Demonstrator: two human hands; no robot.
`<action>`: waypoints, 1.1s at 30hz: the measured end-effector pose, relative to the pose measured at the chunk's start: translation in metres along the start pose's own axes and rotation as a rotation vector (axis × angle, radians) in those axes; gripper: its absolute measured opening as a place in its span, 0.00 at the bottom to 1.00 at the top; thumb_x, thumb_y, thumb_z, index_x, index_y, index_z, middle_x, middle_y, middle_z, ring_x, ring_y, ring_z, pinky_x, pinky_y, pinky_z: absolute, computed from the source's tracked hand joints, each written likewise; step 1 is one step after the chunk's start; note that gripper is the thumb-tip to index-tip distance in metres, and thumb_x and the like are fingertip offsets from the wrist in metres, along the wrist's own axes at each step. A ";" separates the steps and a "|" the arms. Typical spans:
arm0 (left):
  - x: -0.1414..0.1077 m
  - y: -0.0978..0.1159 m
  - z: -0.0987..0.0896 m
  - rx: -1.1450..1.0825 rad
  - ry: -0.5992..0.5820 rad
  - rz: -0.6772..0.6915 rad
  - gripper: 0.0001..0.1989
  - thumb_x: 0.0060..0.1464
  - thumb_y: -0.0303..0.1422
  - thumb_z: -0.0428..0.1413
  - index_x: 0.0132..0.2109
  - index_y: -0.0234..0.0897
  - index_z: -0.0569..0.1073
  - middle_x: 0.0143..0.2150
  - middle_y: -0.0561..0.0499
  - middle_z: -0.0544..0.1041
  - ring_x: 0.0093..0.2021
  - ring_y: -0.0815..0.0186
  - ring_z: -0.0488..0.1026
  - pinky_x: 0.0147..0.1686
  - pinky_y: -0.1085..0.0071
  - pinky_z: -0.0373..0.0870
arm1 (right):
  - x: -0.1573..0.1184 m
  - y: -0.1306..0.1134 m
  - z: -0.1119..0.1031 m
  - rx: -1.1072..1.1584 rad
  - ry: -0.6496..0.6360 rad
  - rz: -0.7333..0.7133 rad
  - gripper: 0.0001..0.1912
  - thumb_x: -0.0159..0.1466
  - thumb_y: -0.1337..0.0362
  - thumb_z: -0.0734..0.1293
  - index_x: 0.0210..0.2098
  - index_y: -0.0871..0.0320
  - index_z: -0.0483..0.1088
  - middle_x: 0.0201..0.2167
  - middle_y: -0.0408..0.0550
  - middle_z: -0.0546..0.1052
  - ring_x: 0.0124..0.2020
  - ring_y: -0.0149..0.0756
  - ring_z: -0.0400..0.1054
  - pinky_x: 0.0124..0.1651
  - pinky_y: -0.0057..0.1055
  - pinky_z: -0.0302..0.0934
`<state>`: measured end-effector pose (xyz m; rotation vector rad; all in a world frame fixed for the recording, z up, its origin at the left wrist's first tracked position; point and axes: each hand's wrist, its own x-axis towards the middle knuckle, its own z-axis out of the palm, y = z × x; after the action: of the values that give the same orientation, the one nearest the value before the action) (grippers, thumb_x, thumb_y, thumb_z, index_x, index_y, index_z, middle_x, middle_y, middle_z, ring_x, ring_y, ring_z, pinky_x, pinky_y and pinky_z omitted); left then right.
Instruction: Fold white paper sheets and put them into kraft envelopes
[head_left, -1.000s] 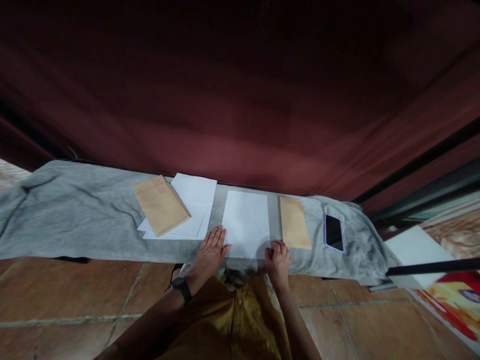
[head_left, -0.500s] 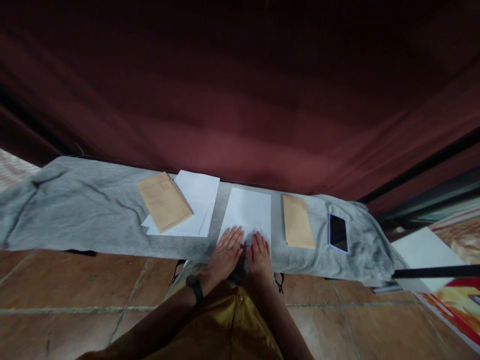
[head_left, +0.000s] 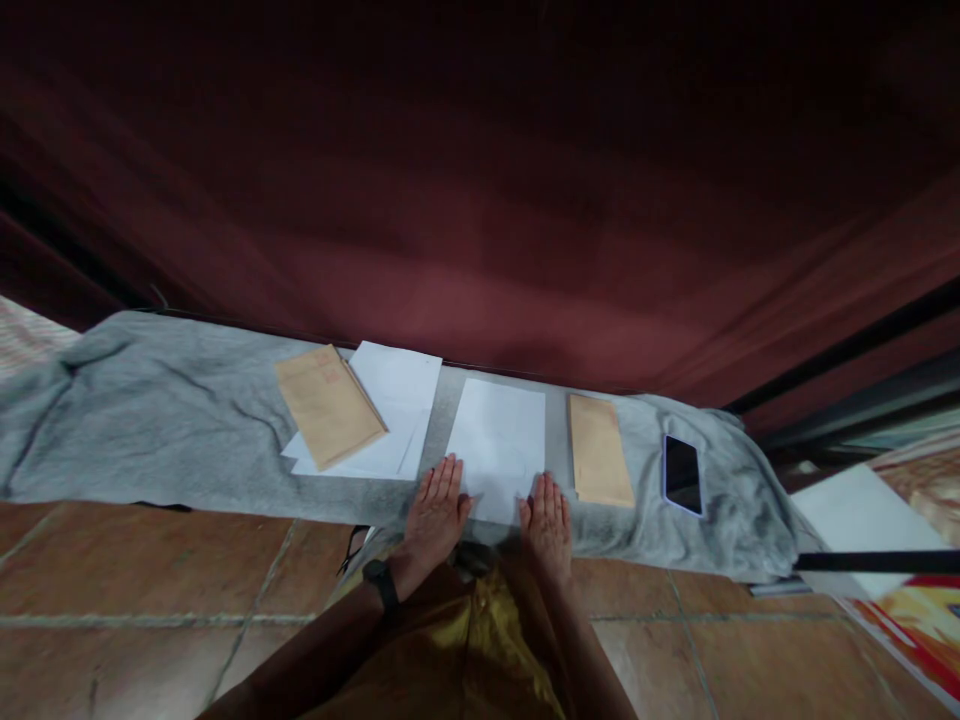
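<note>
Head view: white sheet (head_left: 499,425), lower middle newly bared; left hand (head_left: 436,512) at seven o'clock, right hand (head_left: 547,528) at five (grips spread flat, pinching nothing).

A plain white sheet of paper (head_left: 498,432) lies flat, face up, on the grey cloth (head_left: 187,420), somewhat right of the middle of its length. It is rectangular and unfolded, its long sides running from the cloth's far edge toward its near edge. The sheet's far short side sits just inside the far edge, roughly parallel to it, with both far corners showing square. Its near end lies close to the near edge, the near corners hidden. Faint lines, creases or marks, show on the lower right part.
</note>
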<state>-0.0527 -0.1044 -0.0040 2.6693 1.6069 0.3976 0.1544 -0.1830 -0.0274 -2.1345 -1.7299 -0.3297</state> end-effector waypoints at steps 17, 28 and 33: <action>0.108 0.015 0.028 -0.076 -0.033 0.150 0.29 0.68 0.34 0.41 0.72 0.26 0.58 0.74 0.36 0.58 0.75 0.56 0.51 0.72 0.53 0.49 | 0.101 -0.027 0.030 0.138 -0.188 -0.061 0.28 0.76 0.59 0.51 0.71 0.64 0.57 0.72 0.60 0.59 0.73 0.45 0.52 0.72 0.51 0.46; 0.137 -0.006 0.024 -0.029 -0.006 0.053 0.29 0.70 0.38 0.40 0.69 0.22 0.62 0.72 0.32 0.60 0.74 0.53 0.53 0.73 0.51 0.46 | 0.138 -0.012 0.047 0.131 -0.050 0.085 0.30 0.76 0.57 0.48 0.70 0.68 0.59 0.69 0.67 0.64 0.70 0.52 0.57 0.70 0.58 0.46; 0.167 -0.004 0.029 -0.043 -0.052 0.159 0.28 0.70 0.34 0.37 0.71 0.31 0.60 0.75 0.40 0.57 0.75 0.56 0.50 0.72 0.52 0.49 | 0.175 -0.034 0.057 0.148 -0.239 -0.013 0.28 0.76 0.59 0.48 0.70 0.58 0.60 0.72 0.54 0.61 0.73 0.45 0.53 0.73 0.52 0.42</action>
<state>0.0241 0.0462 0.0028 2.7604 1.3616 0.3569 0.1561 0.0023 -0.0032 -2.1260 -1.8332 0.0528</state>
